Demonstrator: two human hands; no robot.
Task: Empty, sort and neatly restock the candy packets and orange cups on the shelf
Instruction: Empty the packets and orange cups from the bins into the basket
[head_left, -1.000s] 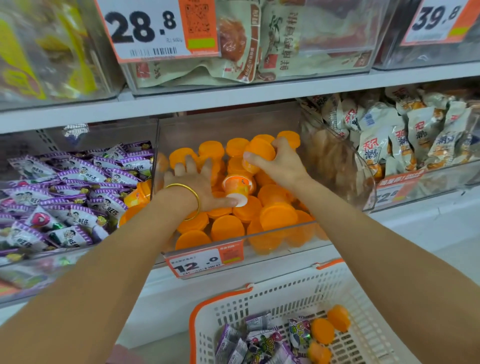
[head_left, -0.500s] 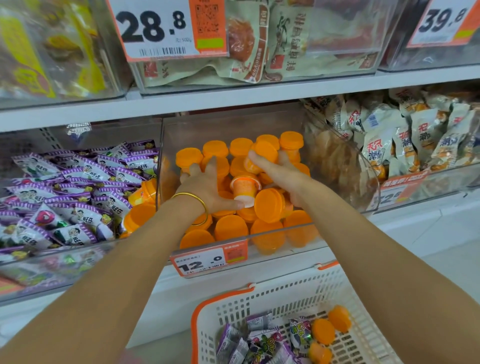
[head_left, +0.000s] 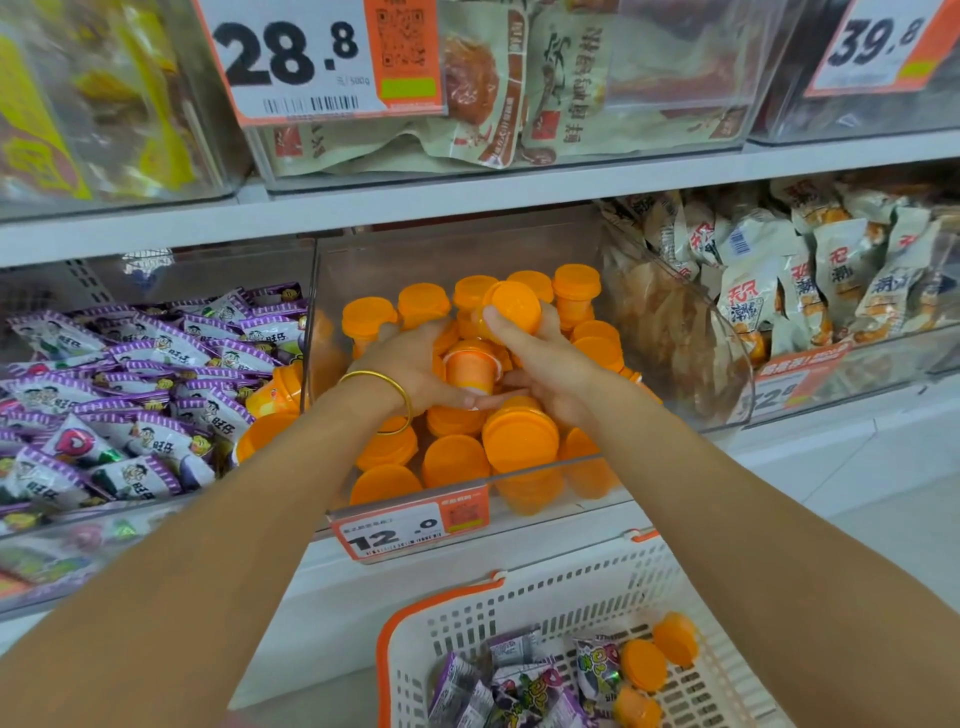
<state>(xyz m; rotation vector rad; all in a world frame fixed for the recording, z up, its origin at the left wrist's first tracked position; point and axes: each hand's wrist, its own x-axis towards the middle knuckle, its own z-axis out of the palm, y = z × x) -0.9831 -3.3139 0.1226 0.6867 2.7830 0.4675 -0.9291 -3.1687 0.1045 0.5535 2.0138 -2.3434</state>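
Left hand (head_left: 410, 366): gripping tipped cup (head_left: 470, 370), clear bin's (head_left: 441, 254) middle.
Right hand (head_left: 550, 364): pinching second cup (head_left: 511, 306), bin's back.
Best bet: standing both upright, extending bin's back row.

Smooth plastic orange cups (head_left: 470, 457)

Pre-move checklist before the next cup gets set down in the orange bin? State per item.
1. Grip of right hand on upper cup: ok.
2. Grip of left hand on lower cup: ok, thumb curled under it.
3. Back row upright, lids up: ok.
4. Front cups tidy: not ok, tilted and heaped.
5. Purple candy bin free of cups: not ok, stray cups lie in it.
6. Basket emptied: not ok, purple packets and loose cups lie in it.
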